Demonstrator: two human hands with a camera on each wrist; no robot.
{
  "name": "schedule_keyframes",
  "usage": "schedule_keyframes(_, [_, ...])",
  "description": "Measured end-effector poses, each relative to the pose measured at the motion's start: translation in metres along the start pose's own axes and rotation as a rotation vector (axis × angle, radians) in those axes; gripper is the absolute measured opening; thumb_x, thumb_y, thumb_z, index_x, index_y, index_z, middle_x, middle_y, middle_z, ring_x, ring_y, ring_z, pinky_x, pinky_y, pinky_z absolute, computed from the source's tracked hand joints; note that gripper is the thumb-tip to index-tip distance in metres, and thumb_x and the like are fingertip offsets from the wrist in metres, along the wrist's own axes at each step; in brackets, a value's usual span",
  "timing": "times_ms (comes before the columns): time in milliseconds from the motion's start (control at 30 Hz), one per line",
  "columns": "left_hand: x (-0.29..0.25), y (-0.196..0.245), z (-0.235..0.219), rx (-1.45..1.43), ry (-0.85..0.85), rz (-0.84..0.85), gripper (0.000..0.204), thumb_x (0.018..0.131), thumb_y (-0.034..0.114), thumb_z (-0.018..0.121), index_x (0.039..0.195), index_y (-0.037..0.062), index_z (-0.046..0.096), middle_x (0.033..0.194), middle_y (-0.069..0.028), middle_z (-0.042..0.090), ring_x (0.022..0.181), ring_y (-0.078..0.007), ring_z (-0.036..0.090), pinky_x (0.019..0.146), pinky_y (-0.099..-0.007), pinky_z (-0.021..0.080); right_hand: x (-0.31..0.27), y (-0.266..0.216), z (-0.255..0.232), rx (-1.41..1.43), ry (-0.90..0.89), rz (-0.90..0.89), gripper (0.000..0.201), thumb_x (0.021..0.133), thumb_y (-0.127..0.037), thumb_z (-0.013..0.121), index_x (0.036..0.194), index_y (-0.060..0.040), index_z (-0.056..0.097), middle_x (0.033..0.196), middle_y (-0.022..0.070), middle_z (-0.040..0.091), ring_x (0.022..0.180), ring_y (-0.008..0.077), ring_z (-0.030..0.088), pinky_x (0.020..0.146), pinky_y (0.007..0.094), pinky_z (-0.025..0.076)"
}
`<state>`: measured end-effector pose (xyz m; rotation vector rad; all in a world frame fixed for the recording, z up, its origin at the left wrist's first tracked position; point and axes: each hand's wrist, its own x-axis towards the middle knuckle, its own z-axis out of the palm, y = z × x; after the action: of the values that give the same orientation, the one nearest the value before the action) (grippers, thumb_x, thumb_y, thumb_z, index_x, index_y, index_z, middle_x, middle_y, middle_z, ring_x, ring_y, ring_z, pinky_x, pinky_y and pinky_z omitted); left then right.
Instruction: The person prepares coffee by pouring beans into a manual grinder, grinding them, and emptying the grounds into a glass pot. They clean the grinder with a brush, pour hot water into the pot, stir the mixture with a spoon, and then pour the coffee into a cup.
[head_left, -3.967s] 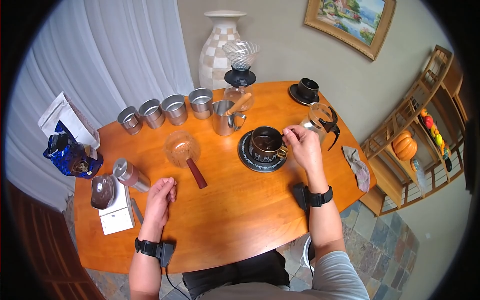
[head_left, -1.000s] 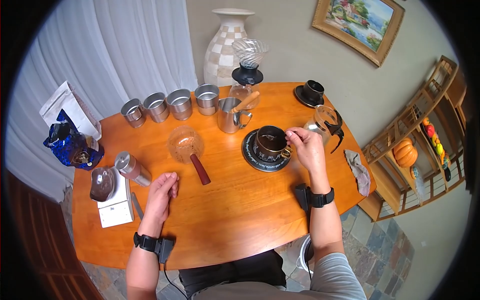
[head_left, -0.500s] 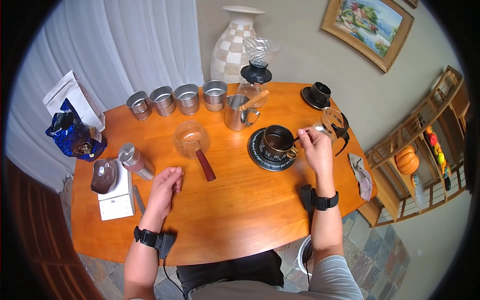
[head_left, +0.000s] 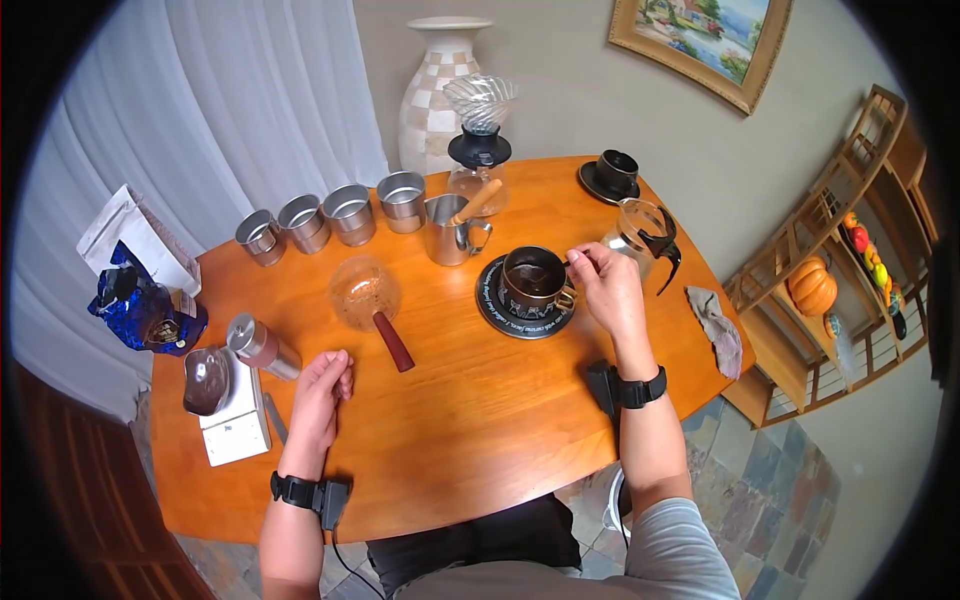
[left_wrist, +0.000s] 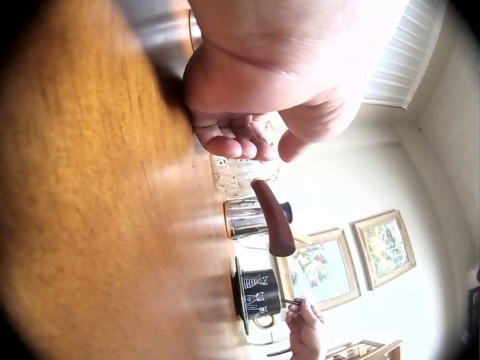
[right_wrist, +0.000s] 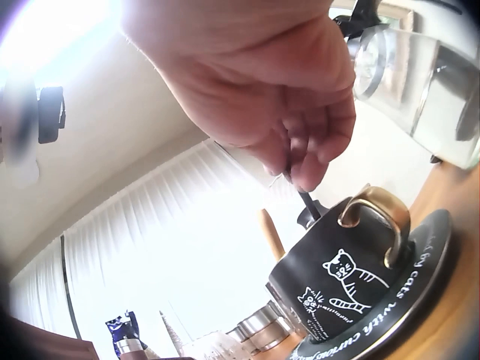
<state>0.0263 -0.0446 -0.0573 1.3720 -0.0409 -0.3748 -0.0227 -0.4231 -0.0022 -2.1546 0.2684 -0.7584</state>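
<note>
My right hand [head_left: 612,295] pinches a thin black handle [right_wrist: 309,204] between thumb and fingertips. Its lower end goes down into a black cup [head_left: 530,303] of dark liquid; what is at that end is hidden. White cats decorate the cup, which has a gold handle [right_wrist: 401,225] and stands upright on a black lettered saucer [head_left: 495,312]. My left hand [head_left: 320,395] rests on the table with loosely curled fingers, holding nothing. Just beyond it lies a clear glass vessel [head_left: 362,288] with a dark red handle [left_wrist: 274,217].
Behind the cup stand a steel pitcher [head_left: 447,243], a glass dripper [head_left: 482,105] and several steel canisters [head_left: 348,218]. A glass carafe [head_left: 630,230] is beside my right hand, with a cloth [head_left: 716,330] farther right. At left are a grinder [head_left: 262,345], a scale [head_left: 234,440] and a blue bag [head_left: 140,310].
The head view swung right, then back. Since half a second ago, my right fingertips have shifted slightly toward the cup's far side, still pinching the thin black handle. The left hand stays put.
</note>
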Motion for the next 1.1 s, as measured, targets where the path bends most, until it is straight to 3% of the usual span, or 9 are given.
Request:
schedule_keyframes(133, [0.000, 0.000, 0.000, -0.007, -0.003, -0.003, 0.020, 0.099, 0.024, 0.054, 0.090, 0.0064, 0.056, 0.068, 0.0032, 0.048, 0.062, -0.0080, 0.043, 0.057, -0.0218, 0.035, 0.001, -0.003, -0.002, -0.022, -0.006, 0.037, 0.021, 0.092, -0.017, 0.063, 0.090, 0.0041, 0.068, 0.065, 0.0107, 0.066, 0.060, 0.0152, 0.064, 0.058, 0.0290, 0.051])
schedule_keyframes(333, [0.000, 0.001, 0.001, 0.006, 0.005, -0.003, 0.020, 0.099, 0.024, 0.055, 0.090, 0.0068, 0.056, 0.068, 0.0033, 0.049, 0.061, -0.0078, 0.044, 0.057, -0.0214, 0.036, 0.001, 0.002, -0.001, 0.031, 0.016, -0.055, 0.022, 0.092, -0.017, 0.063, 0.088, 0.0041, 0.067, 0.066, 0.0107, 0.066, 0.059, 0.0157, 0.064, 0.058, 0.0289, 0.051])
schedule_keyframes(400, [-0.002, 0.003, 0.001, 0.005, 0.002, -0.004, 0.020, 0.099, 0.024, 0.055, 0.090, 0.0069, 0.056, 0.069, 0.0033, 0.049, 0.062, -0.0077, 0.044, 0.057, -0.0213, 0.036, 0.001, -0.005, -0.005, -0.058, 0.030, 0.020, 0.021, 0.092, -0.016, 0.062, 0.089, 0.0044, 0.067, 0.066, 0.0107, 0.066, 0.060, 0.0156, 0.065, 0.058, 0.0288, 0.051])
schedule_keyframes(600, [-0.002, 0.004, 0.002, -0.008, -0.002, -0.003, 0.019, 0.099, 0.023, 0.054, 0.089, 0.0071, 0.056, 0.069, 0.0034, 0.049, 0.062, -0.0075, 0.044, 0.058, -0.0212, 0.036, 0.001, 0.002, 0.002, 0.063, -0.022, -0.032, 0.020, 0.092, -0.015, 0.062, 0.090, 0.0045, 0.068, 0.066, 0.0111, 0.067, 0.061, 0.0156, 0.066, 0.059, 0.0285, 0.051])
schedule_keyframes(800, [-0.001, 0.001, 0.000, -0.006, -0.010, 0.000, 0.019, 0.099, 0.022, 0.054, 0.087, 0.0078, 0.055, 0.069, 0.0034, 0.049, 0.062, -0.0074, 0.044, 0.058, -0.0211, 0.036, 0.002, -0.005, -0.005, -0.078, -0.007, 0.025, 0.020, 0.093, -0.014, 0.062, 0.091, 0.0049, 0.068, 0.068, 0.0108, 0.068, 0.062, 0.0151, 0.066, 0.061, 0.0277, 0.052])
schedule_keyframes(900, [-0.001, 0.002, 0.001, -0.004, -0.008, -0.005, 0.019, 0.099, 0.022, 0.053, 0.087, 0.0078, 0.055, 0.069, 0.0033, 0.049, 0.062, -0.0074, 0.044, 0.058, -0.0212, 0.036, 0.002, 0.002, 0.001, 0.050, -0.039, -0.003, 0.021, 0.093, -0.015, 0.062, 0.091, 0.0047, 0.068, 0.069, 0.0109, 0.069, 0.062, 0.0148, 0.066, 0.061, 0.0276, 0.052])
schedule_keyframes(1100, [0.000, 0.000, 0.000, -0.009, -0.001, -0.004, 0.019, 0.099, 0.022, 0.053, 0.089, 0.0068, 0.055, 0.069, 0.0029, 0.049, 0.062, -0.0078, 0.043, 0.058, -0.0216, 0.036, 0.002, -0.005, -0.005, -0.051, -0.010, 0.043, 0.020, 0.093, -0.015, 0.063, 0.091, 0.0046, 0.068, 0.069, 0.0097, 0.068, 0.063, 0.0135, 0.066, 0.061, 0.0266, 0.053])
